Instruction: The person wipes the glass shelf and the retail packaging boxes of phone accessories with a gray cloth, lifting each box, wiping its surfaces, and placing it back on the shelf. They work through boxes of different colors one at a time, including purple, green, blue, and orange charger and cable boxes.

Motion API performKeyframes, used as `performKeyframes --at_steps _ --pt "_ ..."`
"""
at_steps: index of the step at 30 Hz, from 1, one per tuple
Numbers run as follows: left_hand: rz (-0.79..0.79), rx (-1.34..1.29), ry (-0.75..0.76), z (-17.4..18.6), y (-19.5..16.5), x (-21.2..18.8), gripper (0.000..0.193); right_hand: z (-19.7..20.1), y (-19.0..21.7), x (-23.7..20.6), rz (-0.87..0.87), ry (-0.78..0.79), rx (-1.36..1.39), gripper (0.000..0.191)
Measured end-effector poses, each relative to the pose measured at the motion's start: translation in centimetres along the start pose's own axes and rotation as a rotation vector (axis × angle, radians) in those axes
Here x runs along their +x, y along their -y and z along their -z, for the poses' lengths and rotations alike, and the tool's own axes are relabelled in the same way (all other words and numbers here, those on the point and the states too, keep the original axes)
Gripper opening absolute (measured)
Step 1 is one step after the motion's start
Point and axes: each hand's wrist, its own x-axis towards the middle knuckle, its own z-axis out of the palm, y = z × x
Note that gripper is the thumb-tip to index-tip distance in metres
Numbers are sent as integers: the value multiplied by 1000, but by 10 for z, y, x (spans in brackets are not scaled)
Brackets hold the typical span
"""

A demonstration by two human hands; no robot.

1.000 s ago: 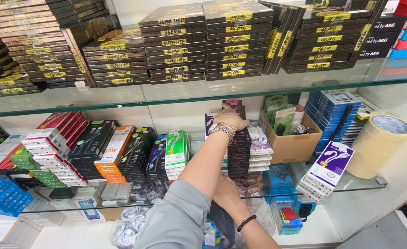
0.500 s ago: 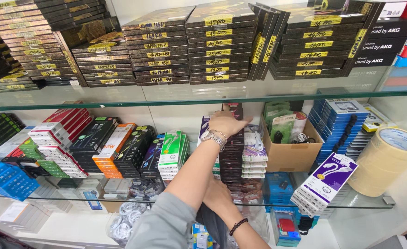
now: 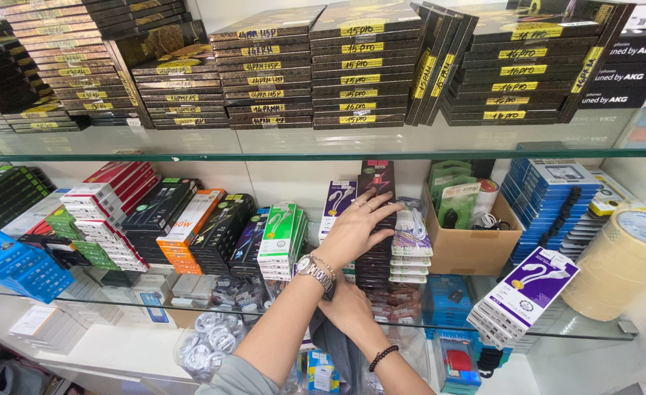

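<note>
A person's left hand (image 3: 356, 230), a metal watch (image 3: 314, 271) on its wrist, rests flat on top of a tall stack of dark packets (image 3: 376, 252) in the middle of a glass shelf (image 3: 594, 333), its fingers spread lightly and laid over the stack's top and right edge rather than pinching anything. The right hand (image 3: 345, 307), with a dark bead bracelet (image 3: 383, 357) at the wrist, sits lower and nearer, against the front of the same stack; the left forearm hides its fingers, so their state cannot be told. Just right of the stack lies a pile of clear-fronted white packets (image 3: 413, 245), then an open cardboard box (image 3: 473, 245). To the left stand green-and-white boxes (image 3: 279, 234) and orange boxes (image 3: 190, 230). At the far right sit blue boxes (image 3: 550, 197) and a thick roll of tape (image 3: 623, 263). Above, an upper glass shelf carries rows of flat black boxes (image 3: 352, 66).
</note>
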Motion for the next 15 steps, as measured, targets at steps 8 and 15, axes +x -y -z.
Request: performKeyframes --at_steps 8,15 --pt "507 -143 -608 29 -1 -92 42 -11 -9 1 1 -94 28 81" --pt "1296 -670 -21 -18 43 -236 42 -14 -13 1 -9 -124 119 65"
